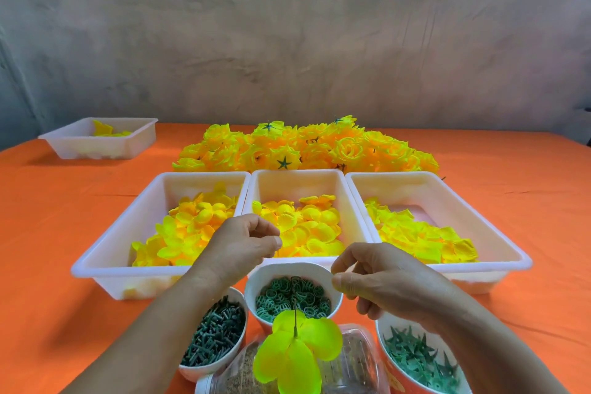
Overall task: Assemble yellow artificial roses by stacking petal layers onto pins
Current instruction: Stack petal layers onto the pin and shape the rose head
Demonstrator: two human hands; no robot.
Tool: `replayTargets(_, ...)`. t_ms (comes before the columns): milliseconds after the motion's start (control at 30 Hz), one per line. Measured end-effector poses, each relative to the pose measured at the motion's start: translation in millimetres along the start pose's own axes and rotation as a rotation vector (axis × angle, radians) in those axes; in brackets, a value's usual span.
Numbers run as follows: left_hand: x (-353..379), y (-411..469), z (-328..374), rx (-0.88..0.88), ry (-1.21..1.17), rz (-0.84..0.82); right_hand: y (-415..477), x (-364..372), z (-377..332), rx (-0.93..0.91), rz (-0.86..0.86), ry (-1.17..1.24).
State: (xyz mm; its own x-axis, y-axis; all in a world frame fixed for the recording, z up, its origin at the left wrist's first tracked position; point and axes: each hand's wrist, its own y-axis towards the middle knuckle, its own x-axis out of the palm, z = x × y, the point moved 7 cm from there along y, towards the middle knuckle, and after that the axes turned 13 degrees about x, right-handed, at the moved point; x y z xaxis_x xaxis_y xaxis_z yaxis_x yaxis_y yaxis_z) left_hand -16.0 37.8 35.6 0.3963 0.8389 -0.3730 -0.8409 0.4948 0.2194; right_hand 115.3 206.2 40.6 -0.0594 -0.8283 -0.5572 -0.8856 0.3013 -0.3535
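A matt orange tablecloth (48, 233) covers the table, and the wall (287, 25) behind its far edge is rough, mottled grey plaster. The trays (112, 281) across the middle and at the far left corner are smooth, milky, semi-translucent plastic, holding thin, cloth-like yellow petals (192, 227). At the near edge, white paper-like cups (252, 285) hold matt green plastic parts (287, 297) beside a glossy clear plastic container (358, 361).

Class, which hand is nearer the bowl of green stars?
Right. The right hand is by the far rim of the bowl of green stars; the left hand is farther, by the middle tray.
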Motion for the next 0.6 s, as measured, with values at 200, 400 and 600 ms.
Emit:
replayTargets(200, 11, 31, -9, 0.135, 0.363, 0.084, 46, -20, -5, 0.017, 0.130, -0.014)
replayTargets(400, 26, 51, -24, 0.210, 0.554, 0.031, 114, -50, -29, -0.036, 0.401, -0.285)
replayTargets(600, 36, 57, -38, 0.200, 0.689, 0.008, 186, -46, -37, -0.032, 0.486, -0.633)
